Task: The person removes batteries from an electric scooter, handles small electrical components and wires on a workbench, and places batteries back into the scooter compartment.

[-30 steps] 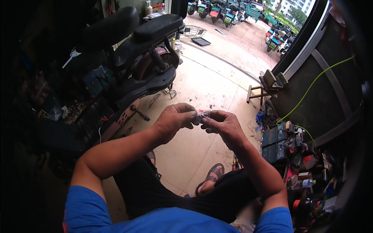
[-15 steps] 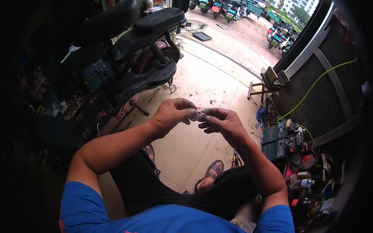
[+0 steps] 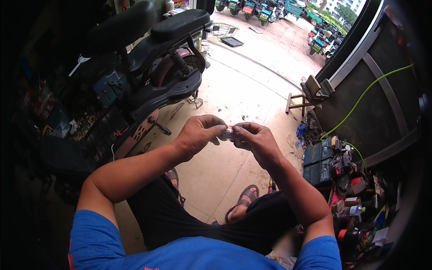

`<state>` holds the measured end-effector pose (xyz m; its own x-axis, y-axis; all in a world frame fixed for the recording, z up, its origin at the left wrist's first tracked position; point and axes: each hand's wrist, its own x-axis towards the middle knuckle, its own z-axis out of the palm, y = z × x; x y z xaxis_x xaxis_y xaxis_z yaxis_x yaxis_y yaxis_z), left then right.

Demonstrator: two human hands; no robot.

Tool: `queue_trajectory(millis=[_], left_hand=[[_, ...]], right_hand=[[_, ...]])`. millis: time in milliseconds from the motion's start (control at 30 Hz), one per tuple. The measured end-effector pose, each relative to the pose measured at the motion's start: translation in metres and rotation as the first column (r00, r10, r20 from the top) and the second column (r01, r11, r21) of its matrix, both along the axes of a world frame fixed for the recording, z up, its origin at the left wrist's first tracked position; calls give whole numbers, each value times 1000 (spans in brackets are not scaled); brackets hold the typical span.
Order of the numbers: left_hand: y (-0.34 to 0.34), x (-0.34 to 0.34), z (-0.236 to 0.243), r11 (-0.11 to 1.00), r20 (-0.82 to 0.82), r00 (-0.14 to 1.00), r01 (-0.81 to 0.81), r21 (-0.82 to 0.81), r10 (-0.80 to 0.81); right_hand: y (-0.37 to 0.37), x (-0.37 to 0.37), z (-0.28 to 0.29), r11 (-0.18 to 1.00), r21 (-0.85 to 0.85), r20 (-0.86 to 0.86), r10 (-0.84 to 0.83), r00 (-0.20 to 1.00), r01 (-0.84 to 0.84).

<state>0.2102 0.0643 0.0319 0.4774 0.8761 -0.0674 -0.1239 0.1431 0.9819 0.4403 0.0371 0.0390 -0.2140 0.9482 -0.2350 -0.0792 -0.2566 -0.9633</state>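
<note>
Between my two hands is a small clear plastic bag point(image 3: 229, 134) with a red strip along its top edge. Small dark bits show inside it, too small to name. My left hand point(image 3: 201, 134) pinches the bag's left side between thumb and forefinger. On the other side, my right hand point(image 3: 257, 140) grips the bag's right side near the red strip with thumb and fingers. Both hands are held out over the floor in front of my knees.
An electric scooter point(image 3: 166, 85) with a black seat stands at the left. At the right are a small wooden stool point(image 3: 297, 102), teal batteries point(image 3: 316, 163), a green hose point(image 3: 360, 103) and a heap of bottles and tools. Parked scooters point(image 3: 265, 15) line up outside the doorway.
My right hand has moved slightly left, closer to the left hand, and its thumb now presses by the bag's red strip. The left hand has stayed nearly in place.
</note>
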Motion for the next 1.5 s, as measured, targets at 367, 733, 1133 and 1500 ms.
queue_trajectory(millis=[367, 733, 1133, 1500], left_hand=[[1, 6, -3, 996, 14, 1000, -16, 89, 15], [1, 21, 0, 926, -143, 981, -66, 370, 128], [6, 24, 2, 781, -136, 965, -95, 617, 225], [14, 29, 3, 544, -30, 929, -189, 817, 368]], right_hand=[[-2, -8, 8, 996, 65, -10, -53, 999, 53], [0, 1, 2, 983, 185, 74, -7, 997, -7], [-3, -8, 8, 982, 177, -32, -63, 997, 68], [16, -13, 9, 998, -40, -281, -57, 958, 47]])
